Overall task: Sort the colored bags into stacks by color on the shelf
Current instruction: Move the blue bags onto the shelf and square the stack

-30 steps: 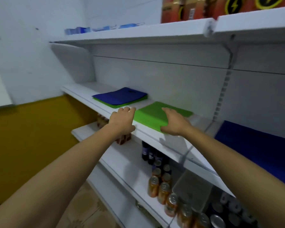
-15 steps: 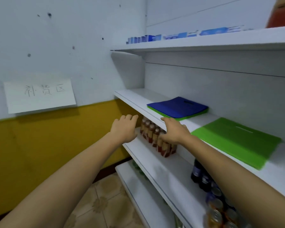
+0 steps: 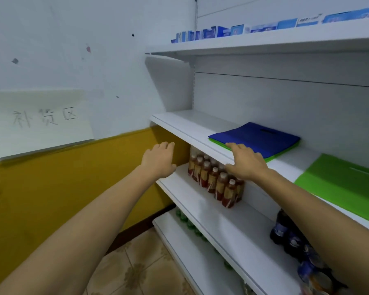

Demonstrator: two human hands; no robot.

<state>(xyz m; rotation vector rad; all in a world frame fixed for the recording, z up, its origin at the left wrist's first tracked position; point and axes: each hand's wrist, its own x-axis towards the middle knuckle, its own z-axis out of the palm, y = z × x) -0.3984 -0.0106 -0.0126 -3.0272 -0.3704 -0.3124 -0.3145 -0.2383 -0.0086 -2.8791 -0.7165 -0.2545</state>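
A paper sign [image 3: 38,122] is hanging on the wall [image 3: 73,50] above a yellow band [image 3: 73,184]. Blue boxes [image 3: 222,31] are sitting in a row up top; brown bottles [image 3: 215,179] are standing packed together below.

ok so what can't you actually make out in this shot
Head view only:
- Green layer under the blue bag: only a thin edge shows, so how many lie there is hidden.
- Lone green bag: cut off by the right frame edge.
- Right hand: its own back hides whether it touches the blue bag.
- Top-shelf boxes: print too small.
- Drinks at bottom right: blurred.
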